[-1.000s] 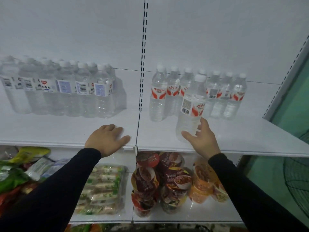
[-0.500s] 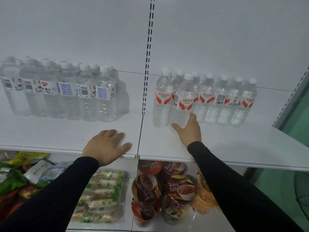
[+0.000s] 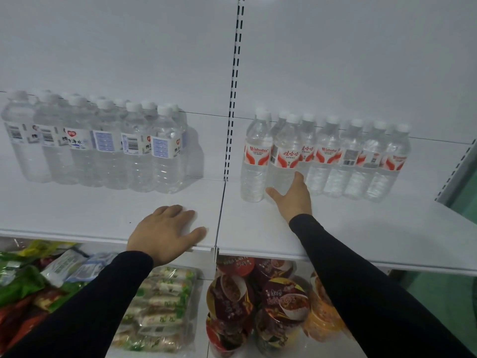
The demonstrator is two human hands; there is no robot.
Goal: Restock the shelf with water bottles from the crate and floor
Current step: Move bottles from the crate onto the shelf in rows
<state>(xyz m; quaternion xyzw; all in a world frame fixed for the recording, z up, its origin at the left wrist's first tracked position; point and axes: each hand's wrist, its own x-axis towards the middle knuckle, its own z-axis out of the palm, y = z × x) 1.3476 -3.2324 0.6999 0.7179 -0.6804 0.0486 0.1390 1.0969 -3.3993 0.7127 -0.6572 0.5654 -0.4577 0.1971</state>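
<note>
A clear water bottle with a red and white label stands on the white upper shelf, in front of a row of several matching bottles. My right hand holds its lower part, thumb across the front and fingers round the right side. My left hand rests flat on the shelf's front edge, holding nothing. Further left on the same shelf stands a group of several bottles with white and blue labels. No crate or floor is in view.
A slotted upright divides the two shelf bays. The lower shelf holds cup noodles, wrapped snack packs and bagged snacks. Bare shelf surface lies in front of both bottle groups and between them.
My right hand has carried the bottle back and left from the shelf front into the row, beside the leftmost bottle. My left hand has stayed on the shelf edge.
</note>
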